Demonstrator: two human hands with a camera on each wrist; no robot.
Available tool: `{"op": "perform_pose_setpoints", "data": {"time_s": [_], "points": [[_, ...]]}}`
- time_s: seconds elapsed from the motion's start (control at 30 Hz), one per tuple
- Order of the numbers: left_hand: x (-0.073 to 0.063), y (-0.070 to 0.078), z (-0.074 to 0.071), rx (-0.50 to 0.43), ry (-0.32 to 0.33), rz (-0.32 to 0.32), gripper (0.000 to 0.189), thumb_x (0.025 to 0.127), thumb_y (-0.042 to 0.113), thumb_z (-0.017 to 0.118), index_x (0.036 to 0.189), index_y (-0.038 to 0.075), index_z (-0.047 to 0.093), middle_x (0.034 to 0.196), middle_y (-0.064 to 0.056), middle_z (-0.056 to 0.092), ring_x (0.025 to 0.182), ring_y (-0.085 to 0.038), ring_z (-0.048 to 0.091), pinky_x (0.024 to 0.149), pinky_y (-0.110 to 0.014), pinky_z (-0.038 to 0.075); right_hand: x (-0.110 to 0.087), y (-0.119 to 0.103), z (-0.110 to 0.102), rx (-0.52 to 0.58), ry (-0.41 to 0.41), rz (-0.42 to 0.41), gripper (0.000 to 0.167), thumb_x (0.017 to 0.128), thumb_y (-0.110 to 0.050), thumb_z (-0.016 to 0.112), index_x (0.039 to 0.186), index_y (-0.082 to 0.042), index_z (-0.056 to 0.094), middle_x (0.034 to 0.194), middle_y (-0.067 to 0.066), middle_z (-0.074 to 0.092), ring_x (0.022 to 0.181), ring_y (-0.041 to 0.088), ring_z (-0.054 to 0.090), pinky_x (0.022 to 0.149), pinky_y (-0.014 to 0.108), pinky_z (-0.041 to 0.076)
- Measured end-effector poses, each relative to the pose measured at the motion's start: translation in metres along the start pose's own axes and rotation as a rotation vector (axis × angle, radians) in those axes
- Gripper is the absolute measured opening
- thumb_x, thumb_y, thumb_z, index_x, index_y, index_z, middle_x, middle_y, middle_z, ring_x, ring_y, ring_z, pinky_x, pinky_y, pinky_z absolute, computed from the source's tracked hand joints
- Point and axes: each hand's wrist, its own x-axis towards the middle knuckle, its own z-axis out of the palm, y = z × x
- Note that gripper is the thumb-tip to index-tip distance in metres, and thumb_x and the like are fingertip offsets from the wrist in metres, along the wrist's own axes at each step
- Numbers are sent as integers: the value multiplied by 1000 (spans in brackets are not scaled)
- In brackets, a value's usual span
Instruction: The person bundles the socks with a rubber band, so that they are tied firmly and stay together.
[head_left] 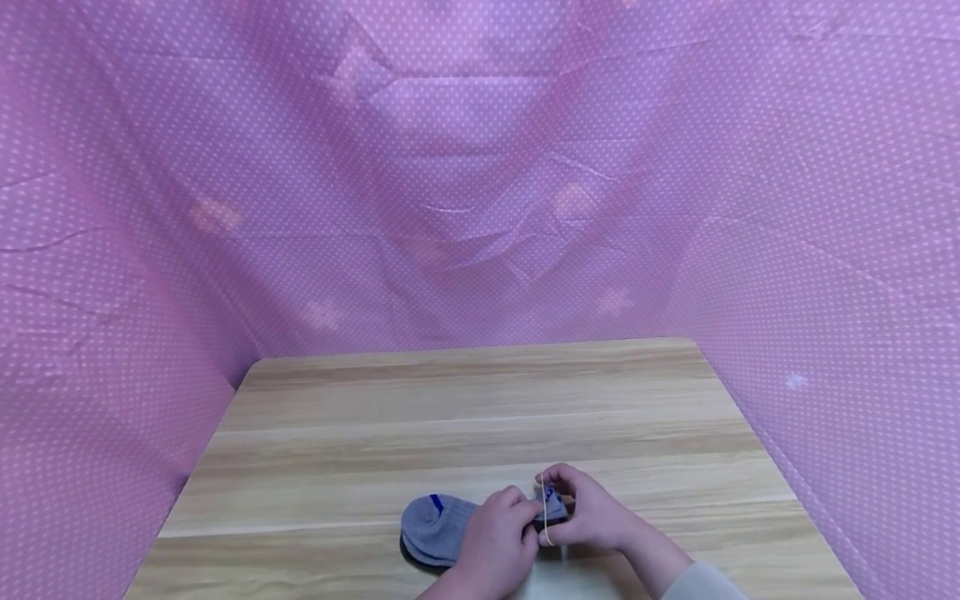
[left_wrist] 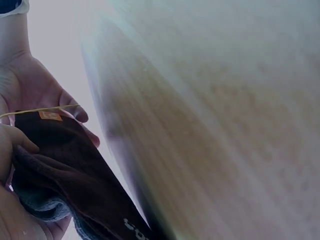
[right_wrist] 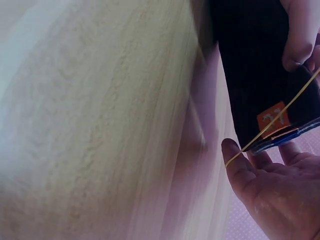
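Note:
A stack of socks, a grey sock (head_left: 431, 527) over a dark one (right_wrist: 252, 60), lies near the table's front edge with toes to the left. My left hand (head_left: 497, 540) grips the stack toward its cuff end, thumb pressed on the fabric in the left wrist view. Stretched between the thumb and fingers of my right hand (head_left: 594, 515) is a thin yellow rubber band (head_left: 544, 510). The band runs across the cuffs, passing over an orange label (right_wrist: 273, 120) on the dark sock in the right wrist view. The right fingertips stand around the cuff ends.
The wood-grain table (head_left: 480, 417) has rounded far corners. Pink dotted cloth (head_left: 480, 208) hangs behind it and along both sides. A light sleeve (head_left: 701, 582) covers the right forearm.

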Motion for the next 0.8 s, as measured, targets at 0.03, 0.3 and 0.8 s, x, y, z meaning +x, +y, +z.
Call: {"op": "perform_pose_setpoints", "data": {"time_s": [0.03,0.3,0.8], "points": [[0,1,-1,-5,-3,-4,24,86,8,75,108,15,83,90,9,61,79,-2,54,66,-19,47,0,0,1,1,-1,0,78,75,-6,91,136,13,47,130,29,57,105,32,67,88,31,57],[-1,3,1,-55,23,-63,16,86,9,74,101,15,76,96,8,68,89,-5,61,74,-26,54,0,0,2,-23,-3,-28,75,74,-8,90,133,10,49,121,20,62,104,27,63,87,31,56],[-5,3,0,-85,167,-21,57,83,7,75,136,10,57,103,4,68,92,-11,65,76,-30,57,4,7,5,154,0,-80,67,79,-5,86,130,14,47,122,23,66,109,25,68,96,30,55]]}}
